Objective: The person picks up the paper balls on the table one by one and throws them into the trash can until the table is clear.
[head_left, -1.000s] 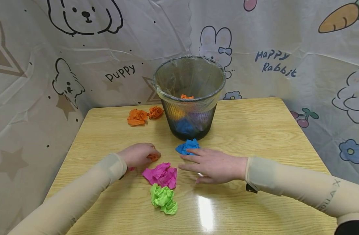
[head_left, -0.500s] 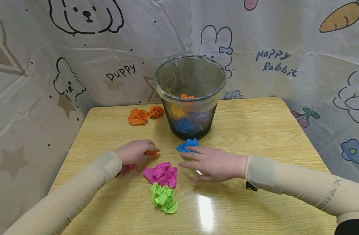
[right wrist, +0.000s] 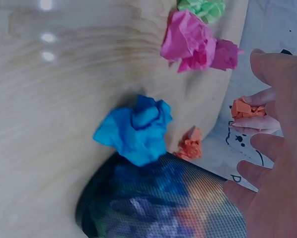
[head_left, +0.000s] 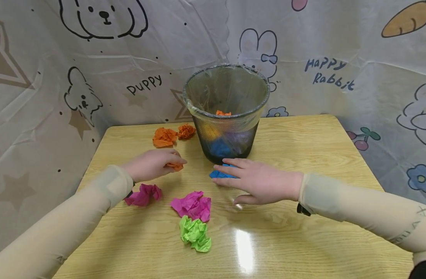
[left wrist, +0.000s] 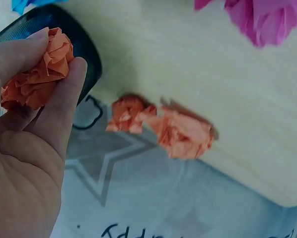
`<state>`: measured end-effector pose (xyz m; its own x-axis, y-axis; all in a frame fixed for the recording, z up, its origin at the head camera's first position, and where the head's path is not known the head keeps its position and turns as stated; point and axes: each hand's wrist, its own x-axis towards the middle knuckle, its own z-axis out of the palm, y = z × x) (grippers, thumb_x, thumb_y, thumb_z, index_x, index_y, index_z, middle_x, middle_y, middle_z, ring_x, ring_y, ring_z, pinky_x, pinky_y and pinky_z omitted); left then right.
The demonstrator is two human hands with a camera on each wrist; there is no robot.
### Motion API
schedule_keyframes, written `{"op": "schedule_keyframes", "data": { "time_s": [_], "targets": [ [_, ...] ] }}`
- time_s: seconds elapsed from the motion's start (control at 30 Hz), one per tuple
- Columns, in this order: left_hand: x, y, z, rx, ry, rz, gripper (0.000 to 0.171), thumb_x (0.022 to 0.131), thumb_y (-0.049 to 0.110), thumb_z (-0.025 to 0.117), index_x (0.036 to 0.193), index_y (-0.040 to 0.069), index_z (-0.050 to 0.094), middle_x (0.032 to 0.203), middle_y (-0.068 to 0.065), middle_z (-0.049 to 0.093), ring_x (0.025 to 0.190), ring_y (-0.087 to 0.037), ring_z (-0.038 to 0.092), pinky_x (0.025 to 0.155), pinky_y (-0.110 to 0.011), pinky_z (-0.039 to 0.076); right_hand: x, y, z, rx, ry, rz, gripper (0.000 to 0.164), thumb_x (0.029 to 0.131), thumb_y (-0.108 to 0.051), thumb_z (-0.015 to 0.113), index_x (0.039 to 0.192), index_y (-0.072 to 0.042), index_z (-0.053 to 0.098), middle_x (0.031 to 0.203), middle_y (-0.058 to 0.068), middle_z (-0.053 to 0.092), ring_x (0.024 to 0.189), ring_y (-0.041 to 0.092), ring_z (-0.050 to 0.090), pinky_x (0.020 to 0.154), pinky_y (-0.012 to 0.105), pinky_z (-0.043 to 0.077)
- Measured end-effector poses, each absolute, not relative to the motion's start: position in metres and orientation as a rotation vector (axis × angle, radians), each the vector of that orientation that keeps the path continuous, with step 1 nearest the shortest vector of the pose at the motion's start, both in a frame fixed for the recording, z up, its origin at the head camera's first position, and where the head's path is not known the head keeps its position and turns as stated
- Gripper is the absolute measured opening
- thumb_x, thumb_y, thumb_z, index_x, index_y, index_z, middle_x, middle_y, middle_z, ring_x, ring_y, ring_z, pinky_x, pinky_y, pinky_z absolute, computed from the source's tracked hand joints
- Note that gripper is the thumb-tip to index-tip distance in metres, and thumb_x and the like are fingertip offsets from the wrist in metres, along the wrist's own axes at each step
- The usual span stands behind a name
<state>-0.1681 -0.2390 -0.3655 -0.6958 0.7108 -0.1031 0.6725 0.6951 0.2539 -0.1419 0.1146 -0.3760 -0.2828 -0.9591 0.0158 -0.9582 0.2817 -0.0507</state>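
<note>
Outside the one mesh bin [head_left: 234, 87] there are three orange paper balls [head_left: 164, 137], two pink balls [head_left: 192, 205], one green ball [head_left: 195, 234] and one blue ball [right wrist: 136, 129], seven in total. The left hand [head_left: 150, 166] pinches one orange ball [left wrist: 46, 69]; the other two lie left of the bin. The right hand [head_left: 263, 182], its fingers spread, is over the blue ball, in front of the bin. More paper [head_left: 222, 113] is inside, but I cannot count it. The cloth [head_left: 331, 100] behind reads "Puppy" and "Happy Rabbit"; the bench [head_left: 303, 143] is pale, shiny wood.
</note>
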Motion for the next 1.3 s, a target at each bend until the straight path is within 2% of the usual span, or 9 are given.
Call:
{"op": "schedule_keyframes", "data": {
  "time_s": [0.17, 0.3, 0.47, 0.73, 0.83, 0.97, 1.1, 1.3],
  "targets": [
    [-0.170, -0.238, -0.350, 1.137, 2.747, 0.263, 0.038, 0.092, 0.007, 0.077, 0.129, 0.013, 0.073, 0.116, -0.004, 0.067, 0.104, -0.021, 0.064, 0.091, -0.042, 0.056, -0.144, 0.115, -0.363, -1.926, 2.518, -0.080, 0.075, 0.101, -0.051, 0.061, 0.162, -0.019, 0.033, 0.167, 0.013, 0.025, 0.152, 0.038, 0.023, 0.122, 0.051, 0.025],
    [-0.169, -0.237, -0.337, 1.147, 2.768, 0.256, 0.041, 0.092, 0.007, 0.077, 0.132, 0.015, 0.071, 0.116, -0.002, 0.067, 0.102, -0.019, 0.063, 0.090, -0.039, 0.056, -0.145, 0.115, -0.351, -1.936, 2.527, -0.066, 0.075, 0.102, -0.054, 0.056, 0.163, -0.020, 0.030, 0.168, 0.012, 0.023, 0.153, 0.037, 0.021, 0.122, 0.050, 0.024],
    [-0.171, -0.239, -0.315, 1.119, 2.769, 0.314, 0.038, 0.095, 0.009, 0.074, 0.132, 0.017, 0.071, 0.120, -0.001, 0.067, 0.108, -0.020, 0.062, 0.093, -0.041, 0.053, -0.143, 0.116, -0.335, -1.950, 2.541, -0.086, 0.074, 0.103, -0.055, 0.053, 0.164, -0.022, 0.027, 0.169, 0.010, 0.020, 0.154, 0.035, 0.018, 0.122, 0.050, 0.024],
    [-0.177, -0.244, -0.267, 1.049, 2.892, 0.291, 0.045, 0.097, 0.010, 0.073, 0.141, 0.018, 0.065, 0.130, -0.001, 0.062, 0.110, -0.018, 0.063, 0.093, -0.043, 0.054, -0.144, 0.121, -0.304, -1.978, 2.596, -0.096, 0.078, 0.103, -0.057, 0.052, 0.166, -0.023, 0.021, 0.171, 0.009, 0.012, 0.157, 0.030, 0.005, 0.124, 0.049, 0.019],
    [-0.178, -0.244, -0.253, 1.042, 2.907, 0.273, 0.046, 0.098, 0.010, 0.071, 0.143, 0.018, 0.062, 0.132, -0.001, 0.061, 0.111, -0.018, 0.062, 0.093, -0.043, 0.054, -0.146, 0.125, -0.294, -2.022, 2.627, -0.090, 0.079, 0.103, -0.059, 0.050, 0.166, -0.022, 0.020, 0.171, 0.009, 0.011, 0.157, 0.032, 0.006, 0.124, 0.050, 0.019],
    [-0.180, -0.241, -0.236, 1.044, 2.938, 0.258, 0.045, 0.100, 0.010, 0.068, 0.144, 0.018, 0.062, 0.133, -0.003, 0.060, 0.111, -0.020, 0.060, 0.092, -0.043, 0.053, -0.150, 0.130, -0.281, -2.064, 2.680, -0.104, 0.079, 0.102, -0.058, 0.053, 0.165, -0.020, 0.025, 0.171, 0.011, 0.015, 0.156, 0.034, 0.009, 0.123, 0.052, 0.019],
    [-0.184, -0.236, -0.222, 1.068, 2.960, 0.262, 0.045, 0.101, 0.009, 0.067, 0.145, 0.017, 0.061, 0.135, -0.004, 0.058, 0.110, -0.021, 0.061, 0.092, -0.044, 0.053, -0.157, 0.137, -0.269, -2.002, 2.749, -0.105, 0.079, 0.101, -0.056, 0.056, 0.165, -0.021, 0.026, 0.171, 0.008, 0.015, 0.156, 0.033, 0.008, 0.124, 0.052, 0.015],
    [-0.191, -0.222, -0.208, 1.159, 2.972, 0.276, 0.044, 0.100, 0.005, 0.066, 0.144, 0.012, 0.062, 0.133, -0.006, 0.060, 0.105, -0.021, 0.061, 0.089, -0.042, 0.054, -0.169, 0.149, -0.253, -1.823, 2.845, -0.007, 0.077, 0.103, -0.058, 0.050, 0.166, -0.026, 0.020, 0.171, 0.006, 0.011, 0.156, 0.033, 0.008, 0.125, 0.050, 0.011]
  ]
}}
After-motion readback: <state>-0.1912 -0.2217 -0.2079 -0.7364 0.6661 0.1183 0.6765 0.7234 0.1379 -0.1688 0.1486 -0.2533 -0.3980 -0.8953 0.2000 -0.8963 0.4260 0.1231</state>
